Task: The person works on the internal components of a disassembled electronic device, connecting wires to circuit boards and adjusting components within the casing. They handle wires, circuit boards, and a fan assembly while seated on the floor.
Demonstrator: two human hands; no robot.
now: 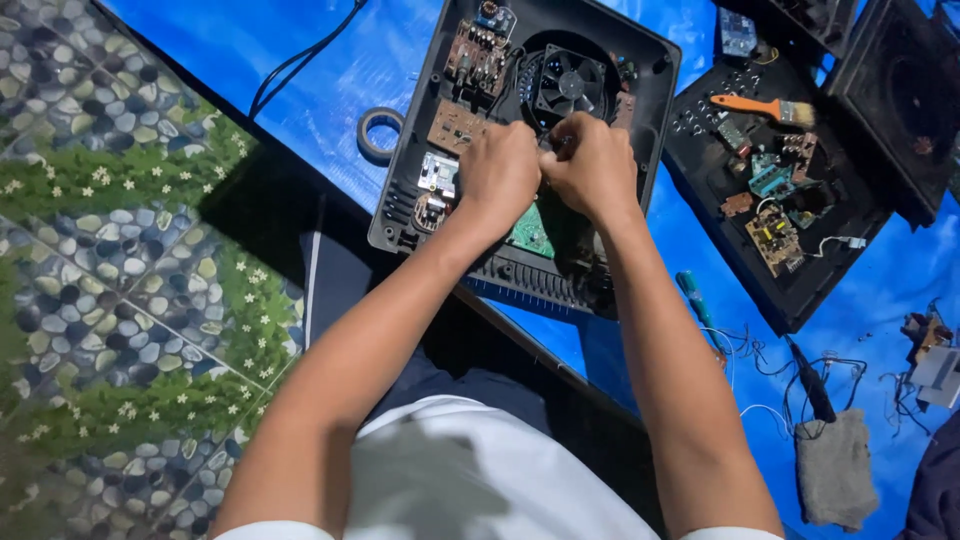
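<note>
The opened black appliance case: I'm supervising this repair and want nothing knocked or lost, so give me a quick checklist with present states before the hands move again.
1. Both hands inside the black case: ok; left hand and right hand meet just below the cooling fan.
2. What the fingertips pinch: cannot tell, hidden between the hands.
3. Green circuit board in view: ok, beneath the left hand.
4. Case lying flat on the blue tarp: ok.
5. Tape roll out of the way: ok, beside the case's left edge.
6. Orange-handled brush clear of the hands: ok, lying on the second opened case.
</note>
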